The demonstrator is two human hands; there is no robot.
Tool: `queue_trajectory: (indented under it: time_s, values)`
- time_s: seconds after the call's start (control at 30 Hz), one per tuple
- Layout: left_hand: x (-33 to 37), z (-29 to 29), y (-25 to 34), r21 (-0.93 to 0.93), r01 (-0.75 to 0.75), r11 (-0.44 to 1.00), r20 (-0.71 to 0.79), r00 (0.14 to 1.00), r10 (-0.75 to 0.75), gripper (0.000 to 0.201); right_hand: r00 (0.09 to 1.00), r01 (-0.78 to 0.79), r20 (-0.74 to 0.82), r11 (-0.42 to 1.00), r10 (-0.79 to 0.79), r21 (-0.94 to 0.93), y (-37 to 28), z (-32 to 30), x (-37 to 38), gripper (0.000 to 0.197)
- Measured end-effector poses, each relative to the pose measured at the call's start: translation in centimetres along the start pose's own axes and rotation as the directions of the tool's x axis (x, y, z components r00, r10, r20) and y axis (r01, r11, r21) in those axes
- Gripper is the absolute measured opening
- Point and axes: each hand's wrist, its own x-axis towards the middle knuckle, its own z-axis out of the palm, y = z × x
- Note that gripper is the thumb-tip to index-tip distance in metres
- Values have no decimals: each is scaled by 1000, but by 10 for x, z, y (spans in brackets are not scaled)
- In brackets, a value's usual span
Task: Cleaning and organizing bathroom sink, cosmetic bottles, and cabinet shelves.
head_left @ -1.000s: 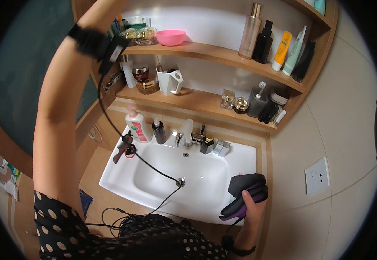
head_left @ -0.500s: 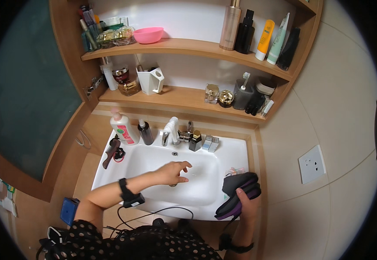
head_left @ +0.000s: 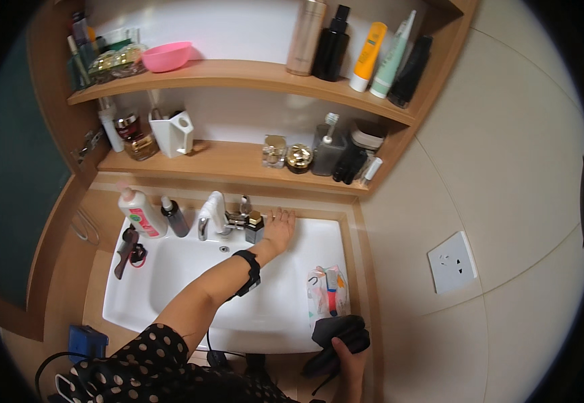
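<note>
My left hand (head_left: 279, 232) reaches to the sink's back rim, right of the faucet (head_left: 213, 213). Its fingers are stretched toward the wall and slightly apart, and the hand covers the spot where the small grey boxes stood. Just beside it is a dark square bottle with a gold cap (head_left: 254, 228). At the sink's front right corner, my right hand (head_left: 351, 359) is closed around a black folded soft pouch (head_left: 339, 334). Behind that pouch, a clear patterned plastic bag (head_left: 315, 302) with a blue and red item lies on the rim of the white sink (head_left: 117, 305).
A pump bottle (head_left: 143, 213), a dark spray bottle (head_left: 174, 217), a brown comb (head_left: 124, 254) and a hair tie stand or lie at the sink's left. Wooden shelves (head_left: 225, 161) above hold jars, tubes and bottles. A cabinet door (head_left: 53, 242) hangs open at left.
My left hand has moved from over the basin to the back rim, covering the grey boxes. My right hand has lowered the pouch toward me, uncovering the plastic bag. The view has shifted right.
</note>
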Motion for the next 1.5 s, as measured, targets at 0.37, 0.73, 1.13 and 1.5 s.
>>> queue_trajectory:
  time_s: [0.37,0.73,1.13,1.5]
  values:
    - [-6,-46,25,-172,-295,940,138,937,320,19,996,90,-9,995,-91,-53,31,-22,7,38]
    - [-154,-194,66,-951,-66,301,-43,996,82,52,745,661,100,708,-660,-251,-38,107,5,54]
    - [-181,-278,4,-963,27,-267,97,963,-251,31,932,331,-153,943,-329,-11,-2,99,14,29]
    - [-214,-282,16,-931,93,-354,195,944,-265,22,482,810,377,238,-791,-536,-49,153,-48,57]
